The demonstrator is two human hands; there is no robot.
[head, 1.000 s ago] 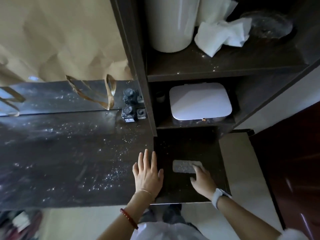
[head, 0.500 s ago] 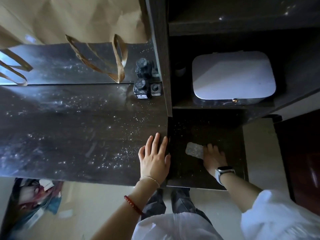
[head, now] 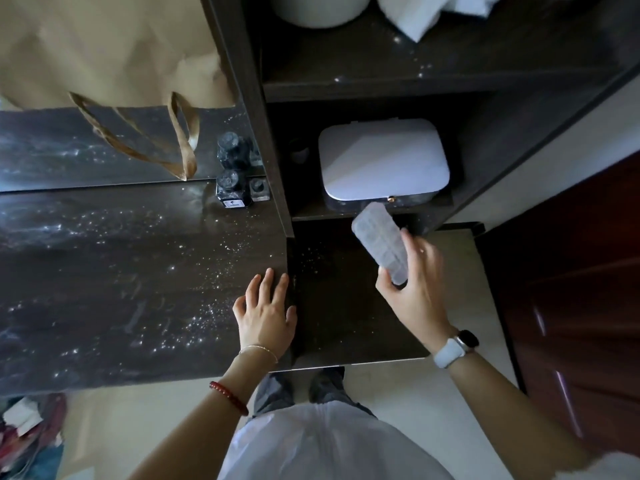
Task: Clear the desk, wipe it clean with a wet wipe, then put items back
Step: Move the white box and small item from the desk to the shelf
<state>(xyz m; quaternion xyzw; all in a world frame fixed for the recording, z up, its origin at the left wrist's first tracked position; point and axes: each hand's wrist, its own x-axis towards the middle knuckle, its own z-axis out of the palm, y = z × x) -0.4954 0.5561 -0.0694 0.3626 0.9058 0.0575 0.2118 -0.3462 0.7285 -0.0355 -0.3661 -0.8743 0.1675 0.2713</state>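
Note:
The dark desk top (head: 114, 282) is dusty and speckled. My left hand (head: 265, 311) lies flat on its right edge, fingers spread, holding nothing. A lower dark shelf surface (head: 341, 320) adjoins the desk on the right. Above it my right hand (head: 414, 289) holds a small clear plastic compartment box (head: 381, 247), lifted off the surface and tilted. A white watch is on that wrist.
Two small dark ink bottles (head: 232, 192) stand at the desk's back against a mirror. A brown paper bag (head: 114, 50) with ribbon handles sits behind. A white lidded box (head: 382, 162) fills the shelf cubby; tissue (head: 433, 12) lies on the shelf above. A dark red door (head: 581, 306) is right.
My right hand has picked the clear plastic box up off the lower shelf surface and raised it toward the cubby. My left hand stays flat on the desk edge.

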